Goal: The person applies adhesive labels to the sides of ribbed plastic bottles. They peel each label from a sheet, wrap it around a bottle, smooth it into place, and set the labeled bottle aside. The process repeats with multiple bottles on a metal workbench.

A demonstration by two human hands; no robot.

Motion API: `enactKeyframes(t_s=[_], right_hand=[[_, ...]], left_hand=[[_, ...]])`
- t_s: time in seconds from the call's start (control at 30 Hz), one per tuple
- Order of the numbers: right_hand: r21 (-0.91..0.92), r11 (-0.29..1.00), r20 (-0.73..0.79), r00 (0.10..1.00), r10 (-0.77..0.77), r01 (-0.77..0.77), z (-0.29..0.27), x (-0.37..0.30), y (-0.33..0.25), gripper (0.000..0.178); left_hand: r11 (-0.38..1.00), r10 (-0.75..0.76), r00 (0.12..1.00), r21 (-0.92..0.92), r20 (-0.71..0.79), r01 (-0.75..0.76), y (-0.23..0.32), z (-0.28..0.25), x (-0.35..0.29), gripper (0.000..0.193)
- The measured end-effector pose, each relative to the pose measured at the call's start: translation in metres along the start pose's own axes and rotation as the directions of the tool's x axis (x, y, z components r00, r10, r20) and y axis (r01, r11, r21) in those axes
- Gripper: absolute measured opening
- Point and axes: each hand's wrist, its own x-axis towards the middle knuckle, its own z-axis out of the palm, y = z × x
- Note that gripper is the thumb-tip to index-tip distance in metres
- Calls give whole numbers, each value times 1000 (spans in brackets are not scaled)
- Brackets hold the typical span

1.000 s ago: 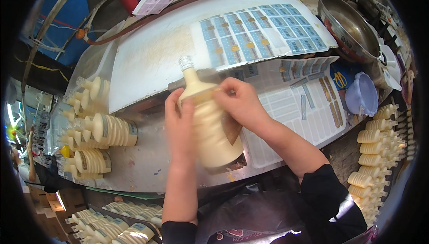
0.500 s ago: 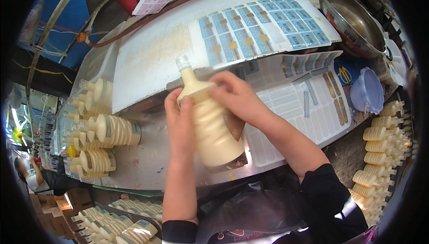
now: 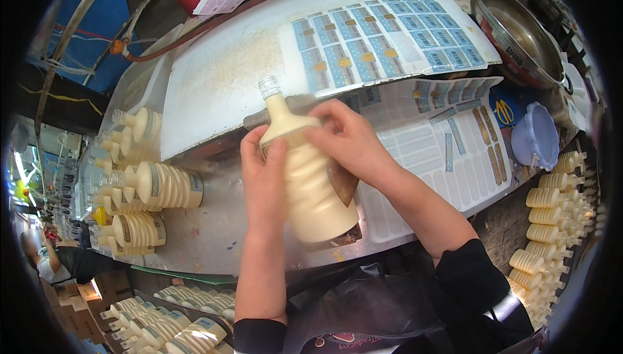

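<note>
A cream-coloured bottle (image 3: 315, 188) with spiral ridges and a clear threaded neck leans over a dark holder at the table's near side, its neck pointing away from me. My left hand (image 3: 263, 162) is closed round its left shoulder, thumb on the front. Across the shoulder runs a narrow tan label strip (image 3: 291, 140). My right hand (image 3: 344, 136) has bent fingers pressed to the strip's right part and the bottle's right shoulder; its fingertips are partly hidden. Past the bottle, a white board (image 3: 220, 88) carries rows of blue labels (image 3: 350, 36).
Label sheets (image 3: 422, 153) lie right of the bottle, near a lavender bucket (image 3: 534, 134) and a large metal pan (image 3: 516, 26). Cream bottles (image 3: 172, 185) stand in rows at left; more lie at lower left (image 3: 162, 328) and far right (image 3: 545, 214). Another person (image 3: 48, 256) is at far left.
Both hands keep the same grip on the bottle, with barely any finger movement. The whole view has shifted slightly.
</note>
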Motion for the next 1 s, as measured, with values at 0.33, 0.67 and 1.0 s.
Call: enactKeyframes(t_s=[0.33,0.67,1.0], right_hand=[[241,970,153,988,-22,-16,-13,13,11,27],[163,987,110,994,-1,-17,-5,14,13,24],[176,984,94,996,-3,-13,-4,12,14,24]], left_hand=[[999,-12,999,48,-36,14,3,4,-1,40],[999,-11,998,36,-60,13,3,6,-1,34],[1000,-15,999,-8,-50,15,1,5,-1,31]])
